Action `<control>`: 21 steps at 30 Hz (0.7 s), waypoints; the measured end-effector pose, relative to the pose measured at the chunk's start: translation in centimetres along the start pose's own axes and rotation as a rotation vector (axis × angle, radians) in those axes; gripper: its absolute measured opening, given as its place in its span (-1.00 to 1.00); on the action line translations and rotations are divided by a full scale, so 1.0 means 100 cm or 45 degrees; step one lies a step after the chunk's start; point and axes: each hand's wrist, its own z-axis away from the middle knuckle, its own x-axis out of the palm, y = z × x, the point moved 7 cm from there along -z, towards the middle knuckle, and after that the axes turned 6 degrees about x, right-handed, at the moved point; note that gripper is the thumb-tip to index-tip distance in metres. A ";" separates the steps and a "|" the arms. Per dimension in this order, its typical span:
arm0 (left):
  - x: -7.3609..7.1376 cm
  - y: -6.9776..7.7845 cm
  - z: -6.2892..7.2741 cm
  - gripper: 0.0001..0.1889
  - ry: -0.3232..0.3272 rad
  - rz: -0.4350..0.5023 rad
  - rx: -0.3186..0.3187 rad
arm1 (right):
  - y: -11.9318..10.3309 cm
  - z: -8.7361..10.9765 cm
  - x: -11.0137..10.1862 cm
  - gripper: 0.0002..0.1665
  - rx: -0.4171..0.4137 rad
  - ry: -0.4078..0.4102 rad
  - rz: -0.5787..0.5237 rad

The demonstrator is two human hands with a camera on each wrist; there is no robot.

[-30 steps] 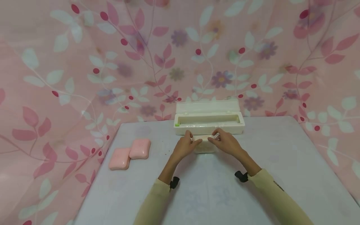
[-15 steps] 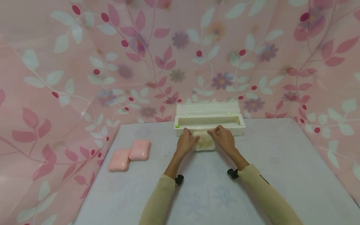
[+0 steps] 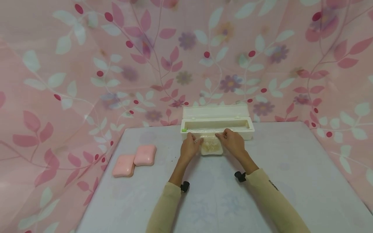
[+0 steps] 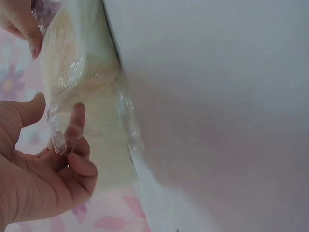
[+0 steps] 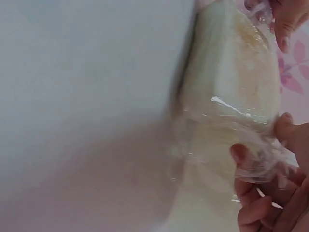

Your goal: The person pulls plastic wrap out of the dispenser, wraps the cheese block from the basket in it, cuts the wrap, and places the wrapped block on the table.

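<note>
A cream-coloured, rounded square block [image 3: 211, 148] with a brownish, uneven face is covered by clear cling film. It stands tilted against the front of a long white cling film dispenser [image 3: 217, 133]. My left hand [image 3: 190, 147] holds the film at the block's left side; in the left wrist view its index finger shows through the bunched cling film [image 4: 59, 137]. At the other side my right hand [image 3: 234, 142] grips gathered cling film [image 5: 263, 162], its thumb near the block's edge. The film's far side is partly hidden by the hands.
The dispenser's lid [image 3: 215, 112] stands raised at the back, and a small green slider [image 3: 184, 130] sits at its left end. Two pink rounded square pieces [image 3: 123, 165] lie touching at the left of the pale table [image 3: 221, 194]. A floral curtain [image 3: 163, 64] hangs behind.
The block has tipped up so its brownish face shows. Both hands have moved slightly away toward the dispenser, still holding the film. The pink pieces have not moved.
</note>
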 end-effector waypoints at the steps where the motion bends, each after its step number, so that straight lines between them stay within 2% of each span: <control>1: -0.005 -0.002 0.001 -0.61 0.037 -0.006 -0.009 | -0.002 0.000 -0.002 -0.54 -0.010 0.009 0.033; 4: -0.019 -0.011 0.002 -0.60 0.197 -0.017 -0.038 | -0.009 0.000 -0.010 -0.52 -0.029 0.058 0.111; 7: -0.031 -0.021 0.001 -0.50 0.359 0.003 -0.059 | -0.022 0.000 -0.019 -0.53 -0.049 0.118 0.132; 9: -0.036 -0.026 -0.002 -0.39 0.414 0.044 -0.060 | -0.031 -0.001 -0.022 -0.54 -0.057 0.137 0.131; 11: -0.037 -0.031 -0.007 -0.27 0.424 0.111 -0.055 | -0.039 -0.002 -0.022 -0.56 -0.064 0.136 0.123; 14: -0.034 -0.038 -0.014 -0.15 0.394 0.246 -0.060 | -0.048 -0.004 -0.018 -0.57 -0.072 0.108 0.122; 17: -0.031 -0.044 -0.019 -0.12 0.358 0.357 -0.076 | -0.052 -0.005 -0.012 -0.58 -0.062 0.076 0.121; 21: -0.029 -0.049 -0.023 -0.12 0.329 0.416 -0.085 | -0.056 -0.005 -0.007 -0.59 -0.051 0.047 0.108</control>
